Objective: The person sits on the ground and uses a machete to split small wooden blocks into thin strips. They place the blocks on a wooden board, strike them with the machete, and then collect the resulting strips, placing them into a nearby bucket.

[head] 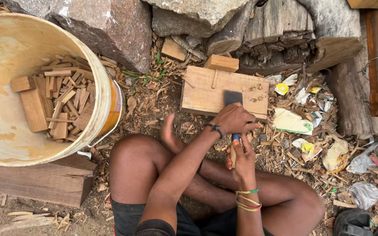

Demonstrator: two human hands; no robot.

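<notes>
Both hands [237,131] on a chisel [233,98]

A dark flat blade [233,97] juts up just beyond the left hand [235,119]; its pale wooden handle [232,154] sits in the right hand [243,161].

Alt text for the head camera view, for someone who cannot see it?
A seated person's left hand holds a dark flat blade over a wooden block; the right hand grips a small stick. A bucket of wood pieces lies beside.

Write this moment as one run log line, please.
left hand: grips dark blade | right hand: holds wood stick | wooden block: behind blade | bucket: holds wood strips
</notes>
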